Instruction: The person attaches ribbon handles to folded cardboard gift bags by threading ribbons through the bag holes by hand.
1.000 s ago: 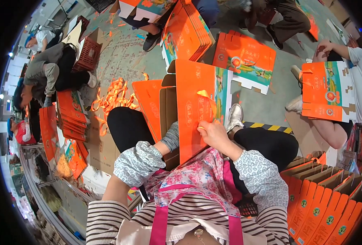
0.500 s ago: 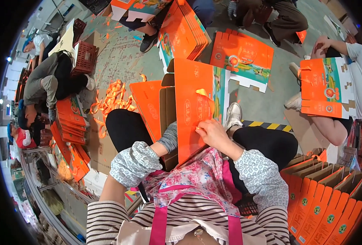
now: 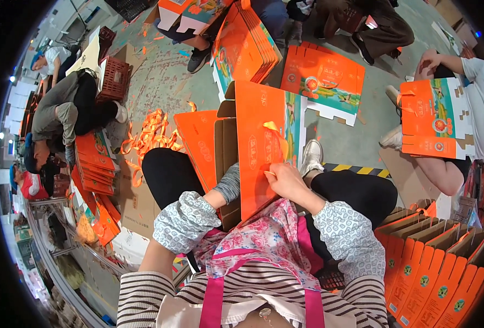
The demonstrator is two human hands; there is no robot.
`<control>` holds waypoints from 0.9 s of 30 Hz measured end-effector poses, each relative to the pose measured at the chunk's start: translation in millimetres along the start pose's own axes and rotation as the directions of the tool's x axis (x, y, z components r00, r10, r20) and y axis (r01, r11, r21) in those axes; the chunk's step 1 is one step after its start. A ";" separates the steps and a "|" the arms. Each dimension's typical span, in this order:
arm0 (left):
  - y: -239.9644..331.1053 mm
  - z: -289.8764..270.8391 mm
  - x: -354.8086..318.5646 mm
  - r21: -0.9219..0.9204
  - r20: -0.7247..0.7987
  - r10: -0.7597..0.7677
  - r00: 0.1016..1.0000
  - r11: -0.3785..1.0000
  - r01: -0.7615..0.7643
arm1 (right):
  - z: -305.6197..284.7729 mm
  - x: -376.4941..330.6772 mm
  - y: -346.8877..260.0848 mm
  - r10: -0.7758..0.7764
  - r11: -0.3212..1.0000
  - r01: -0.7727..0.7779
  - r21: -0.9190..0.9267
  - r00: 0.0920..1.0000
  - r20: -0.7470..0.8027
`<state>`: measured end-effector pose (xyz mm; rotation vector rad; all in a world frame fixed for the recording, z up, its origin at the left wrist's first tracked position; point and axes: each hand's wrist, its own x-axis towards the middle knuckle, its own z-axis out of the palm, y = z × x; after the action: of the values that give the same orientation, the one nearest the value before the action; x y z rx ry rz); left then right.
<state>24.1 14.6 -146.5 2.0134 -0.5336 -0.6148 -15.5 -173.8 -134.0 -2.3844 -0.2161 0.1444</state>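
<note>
An orange carton point(image 3: 254, 117) with a green printed side stands half-unfolded between my knees, its brown inner walls showing on the left. An orange ribbon point(image 3: 276, 133) makes a loop on its outer face. My left hand point(image 3: 230, 187), in a grey glove, reaches inside the carton behind the front panel; its fingers are hidden. My right hand point(image 3: 289, 182) lies against the outer face, fingers pinched on the lower end of the ribbon. Another orange carton piece point(image 3: 196, 142) leans just behind, to the left.
A heap of orange ribbons point(image 3: 150, 134) lies on cardboard at left. Several opened cartons point(image 3: 422, 262) stand in a row at lower right. Flat cartons point(image 3: 325, 75) lie ahead, near a stack point(image 3: 242, 46). Co-workers sit around, one at right with a carton point(image 3: 425, 117) on the lap.
The carton and both my hands have shifted slightly to the right. The right hand keeps its pinch on the ribbon. At the top, a co-worker's gloved hand has moved.
</note>
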 end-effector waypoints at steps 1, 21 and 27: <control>5.5 -2.7 -0.6 0.000 0.000 0.001 1.000 1.000 -0.001 | -3.2 3.3 3.5 0.136 0.976 -0.150 0.157 0.986 0.099; 52.0 -31.2 -38.2 0.253 -0.301 0.234 0.924 0.954 -0.159 | -142.9 32.5 77.9 0.687 0.358 0.090 0.929 0.649 -0.328; 36.9 -5.4 -56.5 0.341 -0.125 0.115 0.985 0.938 -0.066 | -168.1 106.5 159.3 0.430 0.835 -0.150 0.530 0.780 -0.455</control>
<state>-21.2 34.1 -100.2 2.3176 -0.6763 -0.3338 134.9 -379.4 -124.5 -1.8502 0.4456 -0.3303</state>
